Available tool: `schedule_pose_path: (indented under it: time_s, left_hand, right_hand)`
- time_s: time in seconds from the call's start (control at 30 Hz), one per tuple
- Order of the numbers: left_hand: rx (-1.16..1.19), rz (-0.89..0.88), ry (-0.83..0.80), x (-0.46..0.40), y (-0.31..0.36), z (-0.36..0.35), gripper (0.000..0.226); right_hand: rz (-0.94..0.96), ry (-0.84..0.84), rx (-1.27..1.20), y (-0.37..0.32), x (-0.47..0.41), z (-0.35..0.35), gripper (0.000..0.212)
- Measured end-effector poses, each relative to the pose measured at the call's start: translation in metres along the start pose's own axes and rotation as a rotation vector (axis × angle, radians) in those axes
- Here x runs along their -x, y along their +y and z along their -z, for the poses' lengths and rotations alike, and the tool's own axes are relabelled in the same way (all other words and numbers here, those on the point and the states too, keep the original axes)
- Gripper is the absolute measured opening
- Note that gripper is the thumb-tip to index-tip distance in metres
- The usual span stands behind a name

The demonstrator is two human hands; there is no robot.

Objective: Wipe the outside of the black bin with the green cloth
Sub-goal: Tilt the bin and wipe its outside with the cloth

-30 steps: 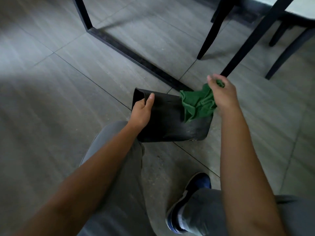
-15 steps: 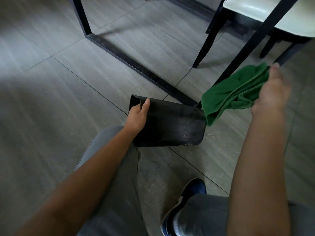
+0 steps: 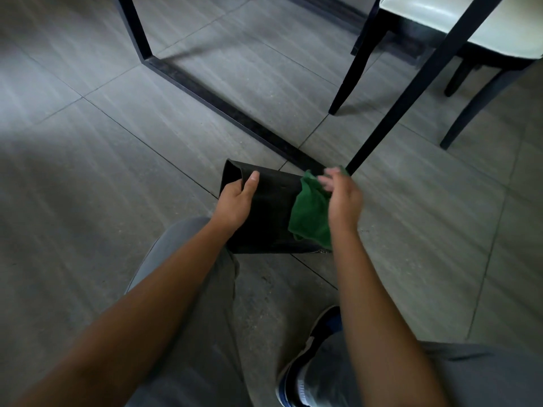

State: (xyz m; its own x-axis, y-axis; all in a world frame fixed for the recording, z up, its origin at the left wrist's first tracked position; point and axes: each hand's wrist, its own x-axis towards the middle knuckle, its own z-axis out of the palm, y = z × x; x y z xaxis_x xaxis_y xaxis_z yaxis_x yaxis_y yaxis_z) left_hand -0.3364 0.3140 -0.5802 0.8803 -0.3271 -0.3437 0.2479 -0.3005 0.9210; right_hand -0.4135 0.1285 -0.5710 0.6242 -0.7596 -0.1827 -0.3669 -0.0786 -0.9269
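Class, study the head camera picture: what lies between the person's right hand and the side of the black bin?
The green cloth lies between the right hand and the black bin, draped over the bin's side in the head view.

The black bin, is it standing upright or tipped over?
Tipped on its side. The black bin has its open rim facing left, where the left hand grips it, while the right hand presses the green cloth against its wall.

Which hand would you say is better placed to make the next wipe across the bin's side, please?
Right. The right hand has the green cloth against the black bin; the left hand grips its rim, steadying it.
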Motion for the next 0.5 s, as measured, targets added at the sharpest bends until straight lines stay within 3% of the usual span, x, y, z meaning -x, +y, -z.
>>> schedule_pose_path:
  time_s: [0.03,0.1,0.17,0.33,0.43,0.5]
  left_hand:
    - [-0.006,-0.002,-0.009,0.000,0.001,0.000,0.034]
    - [-0.026,-0.008,-0.024,0.001,0.003,-0.001,0.037]
    - [-0.040,-0.006,-0.032,0.001,0.007,-0.002,0.035]
    - [-0.063,-0.003,-0.108,-0.001,0.012,0.001,0.036]
    - [-0.097,-0.032,-0.110,-0.002,0.011,-0.002,0.038]
    - [-0.122,-0.043,-0.078,-0.006,0.017,-0.007,0.060]
  right_hand:
    - [0.028,0.081,0.054,0.003,-0.010,0.007,0.026]
    - [0.055,0.143,0.198,0.019,-0.028,0.019,0.037]
    - [0.073,0.089,0.333,0.044,-0.034,0.015,0.053]
    - [0.035,0.021,0.556,0.073,-0.063,0.017,0.062]
    - [-0.060,-0.141,0.589,0.064,-0.075,0.021,0.046]
    - [0.033,-0.181,0.581,0.045,-0.063,0.000,0.040]
